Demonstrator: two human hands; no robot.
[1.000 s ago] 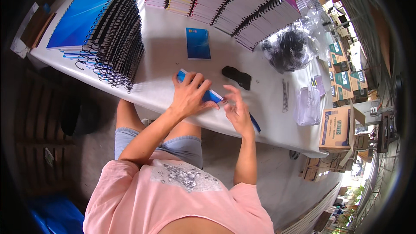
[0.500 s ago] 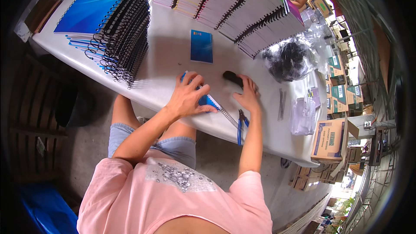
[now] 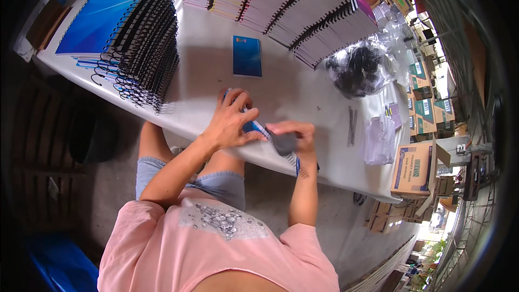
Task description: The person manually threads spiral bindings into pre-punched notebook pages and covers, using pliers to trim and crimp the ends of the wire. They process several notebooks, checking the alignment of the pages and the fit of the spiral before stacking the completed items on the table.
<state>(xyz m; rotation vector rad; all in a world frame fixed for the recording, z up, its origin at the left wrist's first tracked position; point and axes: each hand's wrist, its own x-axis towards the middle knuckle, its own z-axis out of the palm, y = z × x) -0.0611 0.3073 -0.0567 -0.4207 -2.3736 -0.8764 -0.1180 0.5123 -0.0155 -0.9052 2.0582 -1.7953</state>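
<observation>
Hands (image 3: 230, 121) on seemingly white table (image 3: 303, 94)

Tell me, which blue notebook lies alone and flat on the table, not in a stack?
The small blue notebook in the middle of the white table. It lies single and apart; the others are stacked at the left or held in the hands.

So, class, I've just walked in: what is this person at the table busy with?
A person in a pink shirt sits at a white table. The left hand presses on a small blue notebook at the table's near edge, while the right hand holds a dark flat piece beside it. Stacks of spiral-bound notebooks stand further back.
</observation>
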